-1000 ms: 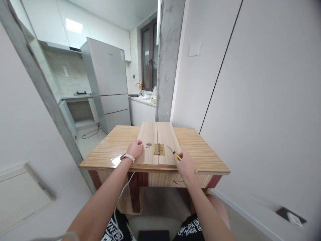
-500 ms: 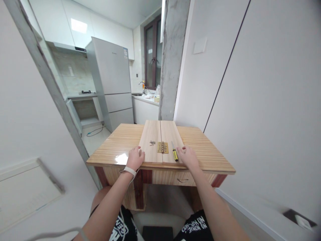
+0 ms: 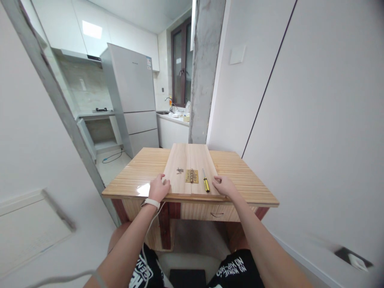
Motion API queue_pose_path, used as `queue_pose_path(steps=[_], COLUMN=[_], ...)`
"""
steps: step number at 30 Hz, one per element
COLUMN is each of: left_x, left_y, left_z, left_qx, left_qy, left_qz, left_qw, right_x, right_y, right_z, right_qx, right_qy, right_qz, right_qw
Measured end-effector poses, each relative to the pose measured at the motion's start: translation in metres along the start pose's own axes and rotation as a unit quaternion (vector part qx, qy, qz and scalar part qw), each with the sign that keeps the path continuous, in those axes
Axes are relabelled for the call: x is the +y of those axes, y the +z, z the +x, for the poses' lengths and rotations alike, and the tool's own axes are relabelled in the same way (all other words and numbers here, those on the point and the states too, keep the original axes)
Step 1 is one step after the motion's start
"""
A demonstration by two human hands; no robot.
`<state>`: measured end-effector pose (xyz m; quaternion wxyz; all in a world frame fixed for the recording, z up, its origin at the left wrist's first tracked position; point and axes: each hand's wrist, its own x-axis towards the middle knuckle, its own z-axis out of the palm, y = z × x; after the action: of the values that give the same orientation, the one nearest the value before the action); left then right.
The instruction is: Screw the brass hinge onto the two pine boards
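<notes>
From the head view, two boards lie side by side on the table (image 3: 135, 172), a thin seam between them. The hinge (image 3: 191, 176) lies flat and unfolded across that seam. The left hand (image 3: 159, 188) is at the outer edge of the left board (image 3: 180, 156), the right hand (image 3: 224, 186) at that of the right board (image 3: 200, 156); I cannot tell whether either is clamped on the wood.

Loose screws (image 3: 180, 171) sit in a small heap on the left board, near the hinge. The screwdriver (image 3: 206, 185) stands in the way between hinge and right hand, its tip pointing away from the person.

A white cord (image 3: 154, 218) hangs by the left forearm, in front of the table. A drawer (image 3: 198, 211) is under the tabletop. Beyond are the fridge (image 3: 132, 80), the sink (image 3: 163, 113) and a rough pillar (image 3: 205, 80); a pale wall (image 3: 315, 140) closes off the right side.
</notes>
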<state>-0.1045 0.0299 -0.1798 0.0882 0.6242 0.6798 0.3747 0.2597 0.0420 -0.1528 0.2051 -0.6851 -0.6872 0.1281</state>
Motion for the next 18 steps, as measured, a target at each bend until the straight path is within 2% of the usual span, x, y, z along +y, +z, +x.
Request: queue_pose_path(steps=[4, 8, 12, 18], left_x=[-0.009, -0.023, -0.043, -0.086], left_y=[-0.009, -0.028, -0.055, -0.092], left_z=[0.002, 0.002, 0.008, 0.025], left_qx=[0.003, 0.001, -0.010, -0.024], left_qy=[-0.015, -0.016, -0.020, -0.068], left_qz=[0.005, 0.028, 0.067, 0.121], left_qw=[1.000, 0.999, 0.998, 0.990], right_x=[-0.010, -0.029, -0.059, -0.114], right_y=[0.003, 0.014, 0.028, 0.052], right_z=[-0.001, 0.000, 0.000, 0.000], right_qx=[-0.006, -0.016, -0.032, -0.041], right_qy=[-0.016, -0.037, -0.066, -0.119], right_qz=[0.001, 0.014, 0.029, 0.043], right_qw=[1.000, 0.999, 0.997, 0.991])
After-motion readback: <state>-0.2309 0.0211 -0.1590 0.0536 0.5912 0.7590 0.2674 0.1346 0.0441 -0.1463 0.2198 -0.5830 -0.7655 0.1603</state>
